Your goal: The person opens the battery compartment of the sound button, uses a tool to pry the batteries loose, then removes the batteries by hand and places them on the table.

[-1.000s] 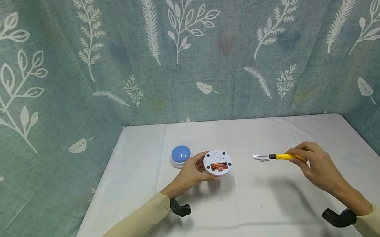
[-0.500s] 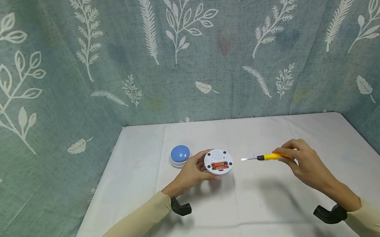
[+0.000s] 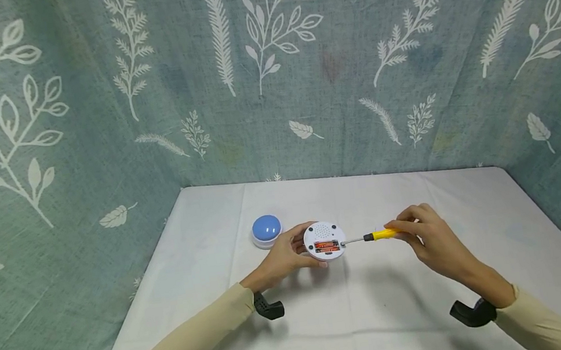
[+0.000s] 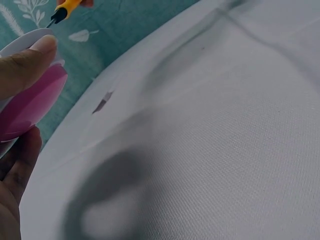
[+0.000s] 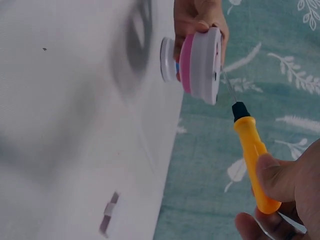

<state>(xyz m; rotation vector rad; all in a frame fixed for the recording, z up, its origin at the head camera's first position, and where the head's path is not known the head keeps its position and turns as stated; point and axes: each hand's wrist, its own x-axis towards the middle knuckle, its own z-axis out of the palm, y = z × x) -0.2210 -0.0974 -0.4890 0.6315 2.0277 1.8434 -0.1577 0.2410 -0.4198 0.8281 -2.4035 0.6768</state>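
Observation:
My left hand (image 3: 286, 256) holds a round white push-button (image 3: 323, 231) off the table, its underside turned up toward the head camera. Two orange batteries (image 3: 327, 246) lie in its uncovered battery compartment, among dark spots at the rim. Its pink dome (image 4: 42, 100) faces away, between thumb and fingers. My right hand (image 3: 436, 243) grips the yellow handle of a screwdriver (image 5: 252, 155), thumb along the handle. The screwdriver's thin shaft points left, its tip right at the dark spot on the underside's right edge, beside the batteries.
Behind my left hand, a second push-button with a blue dome (image 3: 266, 227) stands on the white-covered table (image 3: 322, 339). A small dark strip with a pale middle (image 5: 109, 212) lies on the cloth below the screwdriver. A green leaf-patterned curtain (image 3: 304, 108) encloses the back and sides.
My right hand has moved left with the screwdriver, bringing its tip from over the small strip to the push-button's underside. My left hand has shifted very slightly right with the push-button.

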